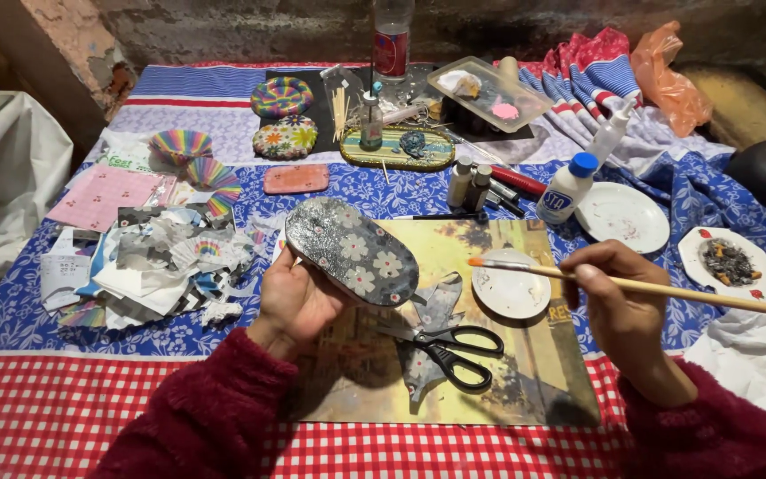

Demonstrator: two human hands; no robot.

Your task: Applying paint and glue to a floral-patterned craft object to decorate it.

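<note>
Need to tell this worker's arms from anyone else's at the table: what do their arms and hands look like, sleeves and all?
Both arms wear long sleeves of fuzzy, dark red knit, left sleeve and right sleeve, each ending at the wrist. The left hand and right hand are bare: no gloves, and no rings, watch or bracelets show. No markings or patterns appear on the knit.

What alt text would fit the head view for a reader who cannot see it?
The left hand holds up an oval tray covered in grey flower-patterned paper, while the right hand holds a paintbrush over a small white dish. Black scissors lie below on a yellowish picture, with paper scraps to the left.
</note>
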